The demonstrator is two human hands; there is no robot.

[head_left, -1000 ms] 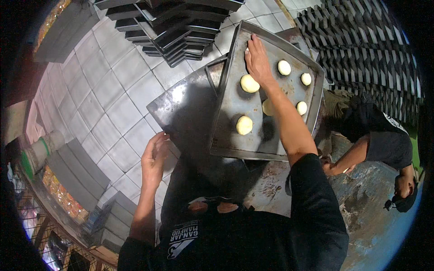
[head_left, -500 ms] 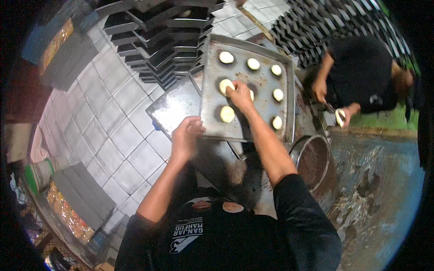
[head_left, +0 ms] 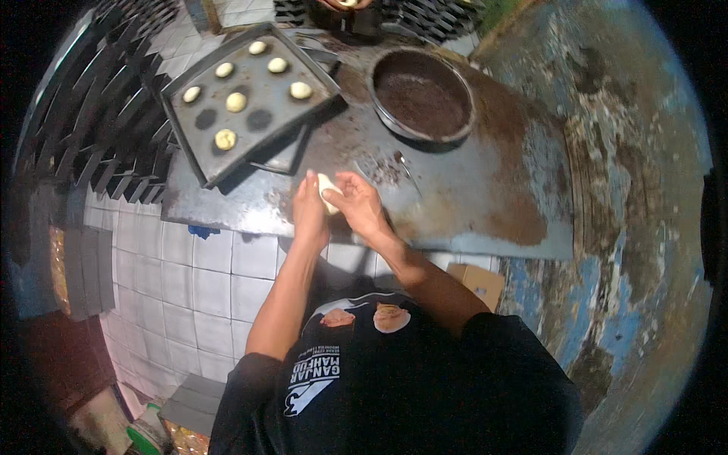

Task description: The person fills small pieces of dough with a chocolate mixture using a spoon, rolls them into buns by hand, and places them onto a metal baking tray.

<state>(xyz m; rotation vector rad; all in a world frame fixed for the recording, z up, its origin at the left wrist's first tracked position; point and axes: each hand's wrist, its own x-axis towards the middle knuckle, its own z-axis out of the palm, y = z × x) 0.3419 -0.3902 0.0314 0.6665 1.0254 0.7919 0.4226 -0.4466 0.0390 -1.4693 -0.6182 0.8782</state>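
Note:
Between my two hands, above the near edge of the metal table, is a pale piece of dough. My left hand cups it from the left side. From the right, my right hand grips it with the thumb pressed over its face. Beyond them to the left sits a square metal baking tray, tilted across the table. Several round dough balls lie spaced out on it, among them a yellowish one at the near side. Two dark round marks show on bare tray.
A large round bowl of dark brown crumbly filling stands far right, with a spoon and crumbs nearer me. Another person's hands hold dough at the top edge. Stacked dark metal trays rise at the left.
My right hand has come away from the dough balls on the tray, and my left from its edge. Both now hold dough before me. The view has swung right, showing the bowl and table.

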